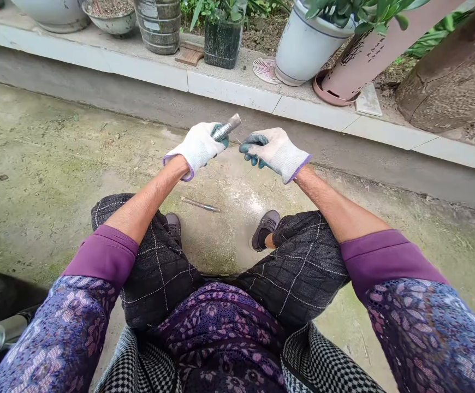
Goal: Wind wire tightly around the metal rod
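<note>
a pale rod [233,121] wound with shiny wire [222,132] is up in front of the person, above the concrete ground [77,147] and between the spread knees, its bare end tilted up toward the right. the left hand [202,146], in a white glove with green-coated fingers, has its fingers wrapped around the wound part. from the rod a thin strand [238,140] runs to the right hand [272,150], gloved the same way, whose thumb and forefinger look pinched together on the strand's end; the other fingers curl below. on the ground, between and just ahead of the two shoes [267,226], lies a thin stick [200,204] with a shiny stretch near its right end. beyond the hands runs a low tiled ledge [229,90], bearing a dark square container [223,46] with a plant, a white pot [309,46] and a tall pink planter [356,68] in a saucer.
</note>
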